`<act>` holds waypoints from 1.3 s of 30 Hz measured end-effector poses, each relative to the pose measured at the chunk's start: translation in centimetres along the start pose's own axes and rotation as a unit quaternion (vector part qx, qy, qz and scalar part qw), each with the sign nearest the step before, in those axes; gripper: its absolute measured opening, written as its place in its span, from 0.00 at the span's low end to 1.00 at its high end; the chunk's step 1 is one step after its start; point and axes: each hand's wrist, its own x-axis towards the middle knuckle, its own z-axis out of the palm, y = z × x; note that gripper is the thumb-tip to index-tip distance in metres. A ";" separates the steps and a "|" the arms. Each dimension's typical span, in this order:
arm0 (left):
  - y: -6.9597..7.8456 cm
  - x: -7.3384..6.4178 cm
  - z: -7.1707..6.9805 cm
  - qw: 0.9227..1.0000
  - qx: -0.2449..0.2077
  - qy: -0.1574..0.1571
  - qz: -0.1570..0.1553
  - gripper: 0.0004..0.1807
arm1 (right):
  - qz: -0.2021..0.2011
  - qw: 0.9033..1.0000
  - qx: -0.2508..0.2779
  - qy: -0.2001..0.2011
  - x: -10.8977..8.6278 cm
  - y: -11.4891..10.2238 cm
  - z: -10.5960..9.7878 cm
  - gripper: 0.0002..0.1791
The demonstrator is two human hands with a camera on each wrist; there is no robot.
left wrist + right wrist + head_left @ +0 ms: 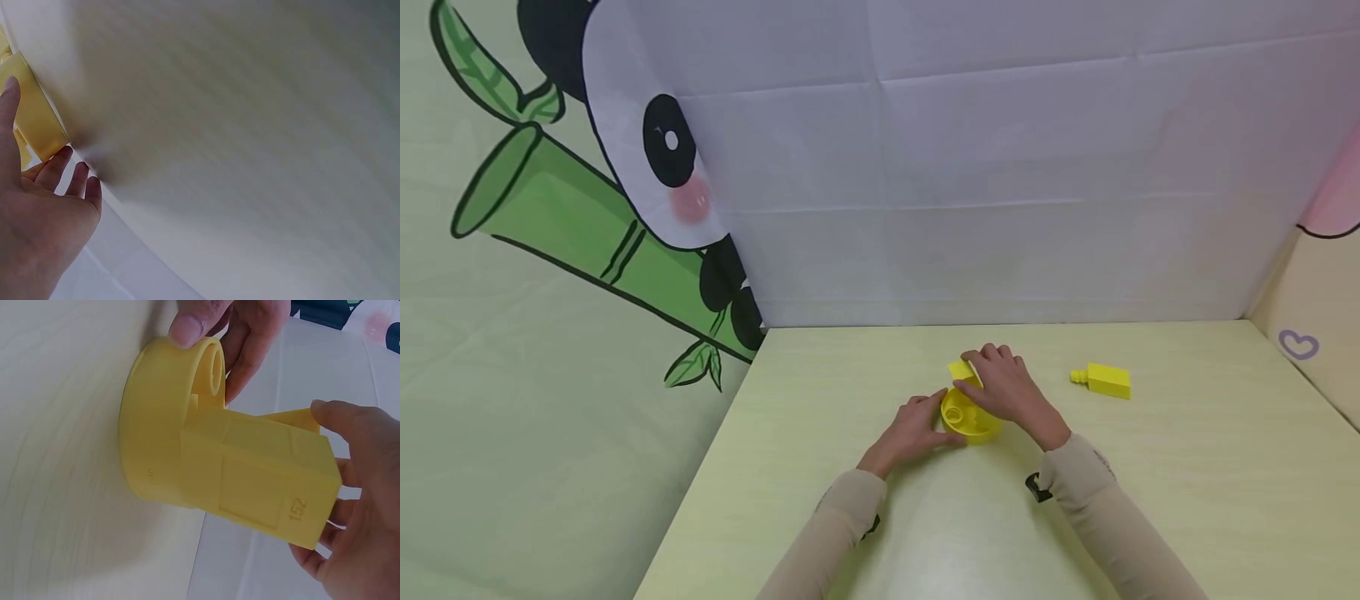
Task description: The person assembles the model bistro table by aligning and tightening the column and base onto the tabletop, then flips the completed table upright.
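My left hand (pixel 914 430) holds a round yellow base (pixel 979 433) from its left side, thumb at the near edge and fingers round the far side. A raised ring shows inside the base's rim. In my right hand (pixel 1009 388) is a box-shaped yellow block (pixel 269 478) marked 152, gripped near its outer end. The block's other end meets the base (pixel 153 419) inside its rim; that end is hidden. In the left wrist view, the left fingertips (pixel 61 156) lie along the bottom edge of the base.
To the right on the pale wooden table (pixel 1195 467) lies another yellow block (pixel 1107 381), on its side, its narrow round neck facing left. Behind the table hangs a white cloth (pixel 1000 208) with a printed panda and bamboo at its left.
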 end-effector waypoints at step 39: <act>-0.2 -0.4 -0.1 1.000 0.001 -0.003 -0.003 0.52 | 0.095 0.995 -0.027 0.004 0.9 -0.4 0.1 0.29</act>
